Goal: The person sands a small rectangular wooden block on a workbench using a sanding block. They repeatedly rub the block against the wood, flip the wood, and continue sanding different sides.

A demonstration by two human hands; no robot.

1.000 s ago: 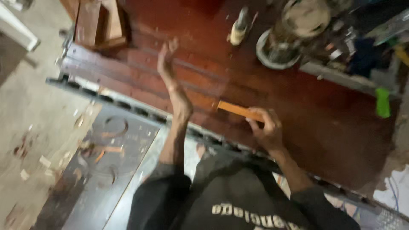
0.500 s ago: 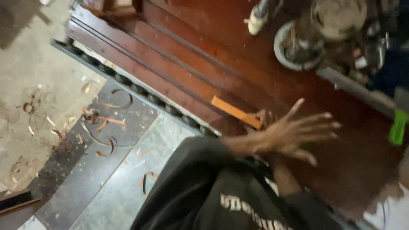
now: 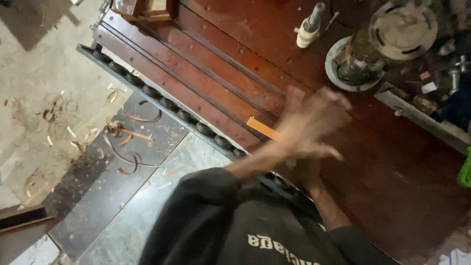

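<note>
Starting at nine o'clock I see curled wood shavings (image 3: 128, 131) on the floor (image 3: 44, 83), then the roller rail (image 3: 162, 100) edging the red-brown table (image 3: 392, 162). At centre lies a thin orange wood strip (image 3: 260, 127), and just at its three o'clock my left hand (image 3: 314, 122) sweeps across, blurred, fingers spread and empty. My right hand sits hidden beneath it, so I cannot tell its state; a round machine (image 3: 387, 39) stands at one o'clock.

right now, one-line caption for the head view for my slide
Blurred left hand sweeps over a dark red workbench above a thin orange wood strip; the right hand is hidden beneath it, wood shavings on the floor.
</note>
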